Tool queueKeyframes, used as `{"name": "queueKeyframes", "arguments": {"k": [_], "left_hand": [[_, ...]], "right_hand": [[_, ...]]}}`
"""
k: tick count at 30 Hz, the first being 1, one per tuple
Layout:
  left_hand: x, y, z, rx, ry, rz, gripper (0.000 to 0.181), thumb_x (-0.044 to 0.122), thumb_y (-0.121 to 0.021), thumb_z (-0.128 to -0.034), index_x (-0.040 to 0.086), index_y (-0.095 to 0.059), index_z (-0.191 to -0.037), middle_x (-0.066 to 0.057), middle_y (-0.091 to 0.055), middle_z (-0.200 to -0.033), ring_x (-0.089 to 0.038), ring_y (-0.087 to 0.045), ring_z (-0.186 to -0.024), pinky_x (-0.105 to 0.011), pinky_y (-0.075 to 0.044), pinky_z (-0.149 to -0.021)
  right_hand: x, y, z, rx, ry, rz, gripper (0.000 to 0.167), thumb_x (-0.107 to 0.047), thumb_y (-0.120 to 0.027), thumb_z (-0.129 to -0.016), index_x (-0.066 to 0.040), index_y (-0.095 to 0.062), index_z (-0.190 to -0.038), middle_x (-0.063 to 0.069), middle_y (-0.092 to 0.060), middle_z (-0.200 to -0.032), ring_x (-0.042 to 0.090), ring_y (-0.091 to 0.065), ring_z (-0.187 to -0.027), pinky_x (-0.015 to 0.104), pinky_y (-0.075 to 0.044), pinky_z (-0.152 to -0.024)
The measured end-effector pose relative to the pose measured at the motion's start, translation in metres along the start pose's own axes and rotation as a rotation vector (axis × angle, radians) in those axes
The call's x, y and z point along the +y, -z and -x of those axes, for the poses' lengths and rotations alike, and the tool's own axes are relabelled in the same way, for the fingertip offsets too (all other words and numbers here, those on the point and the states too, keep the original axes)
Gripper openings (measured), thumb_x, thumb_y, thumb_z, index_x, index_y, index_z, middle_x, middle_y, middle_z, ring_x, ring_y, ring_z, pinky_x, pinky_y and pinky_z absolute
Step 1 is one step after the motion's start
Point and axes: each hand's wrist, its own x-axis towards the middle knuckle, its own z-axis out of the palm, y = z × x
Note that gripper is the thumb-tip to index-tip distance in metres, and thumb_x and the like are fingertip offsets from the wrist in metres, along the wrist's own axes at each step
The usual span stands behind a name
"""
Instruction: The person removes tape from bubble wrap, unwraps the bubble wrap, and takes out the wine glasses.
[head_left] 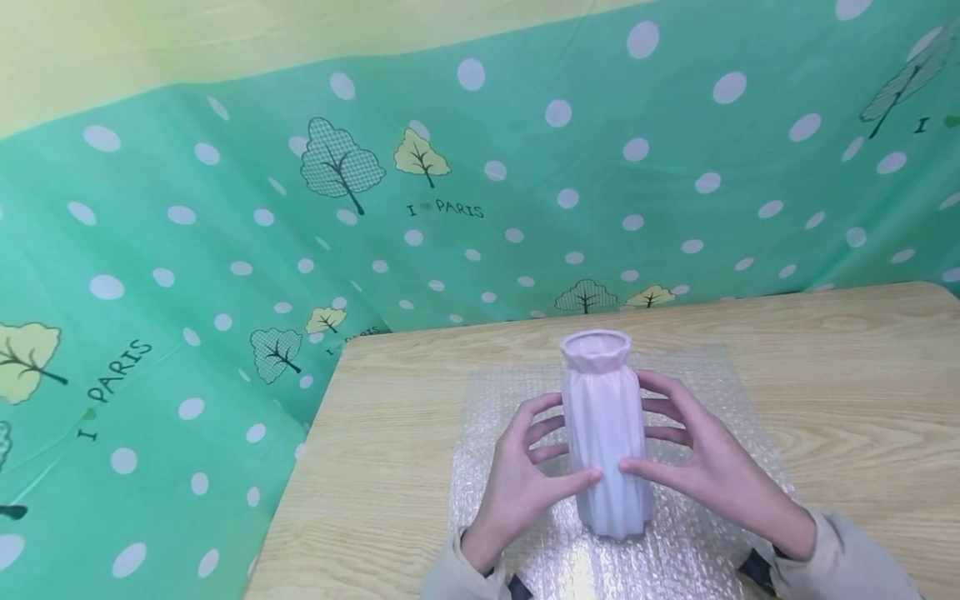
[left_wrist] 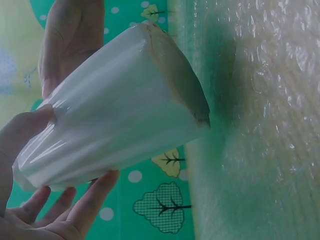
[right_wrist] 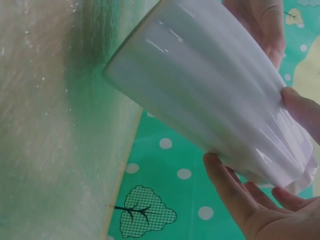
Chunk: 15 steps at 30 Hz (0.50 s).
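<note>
A white ceramic vase (head_left: 609, 442) with pleated sides and a ruffled, open mouth is held up between both hands. My left hand (head_left: 517, 475) grips it from the left, thumb on the near face and fingers around the side. From the right, my right hand (head_left: 708, 458) holds it the same way, with the thumbs close together in front. In the left wrist view the underside of the vase (left_wrist: 115, 105) shows, tilted and raised off the bubble wrap. The right wrist view also shows a gap between the vase's base (right_wrist: 132, 47) and the sheet.
A clear sheet of bubble wrap (head_left: 487, 400) lies flat on the wood-grain table (head_left: 382, 467) beneath the vase. Behind the table and along its left hangs a green cloth (head_left: 510, 208) with white dots and printed trees.
</note>
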Motion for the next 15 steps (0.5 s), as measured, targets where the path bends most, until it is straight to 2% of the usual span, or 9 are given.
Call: {"name": "queueKeyframes", "arguments": {"k": [8, 15], "left_hand": [[-0.001, -0.0025, 0.0017, 0.036, -0.068, -0.048, 0.081, 0.009, -0.089, -0.07, 0.021, -0.049, -0.139, -0.005, -0.054, -0.142, -0.025, -0.059, -0.124, -0.031, -0.055, -0.096], [-0.006, -0.0015, -0.0012, 0.048, -0.139, -0.048, 0.081, 0.006, -0.088, -0.0701, 0.02, -0.048, -0.139, -0.001, -0.052, -0.143, -0.025, -0.054, -0.13, -0.035, -0.051, -0.103]], "right_hand": [[-0.0035, -0.0018, 0.0014, 0.024, 0.009, 0.023, 0.096, -0.011, -0.087, -0.073, -0.014, -0.033, -0.152, 0.017, -0.044, -0.147, -0.006, -0.051, -0.119, 0.03, -0.059, -0.088], [-0.0041, -0.0069, 0.0001, 0.057, 0.079, 0.072, 0.099, -0.002, -0.088, -0.069, -0.012, -0.033, -0.151, 0.017, -0.043, -0.147, -0.001, -0.049, -0.125, 0.017, -0.051, -0.095]]}}
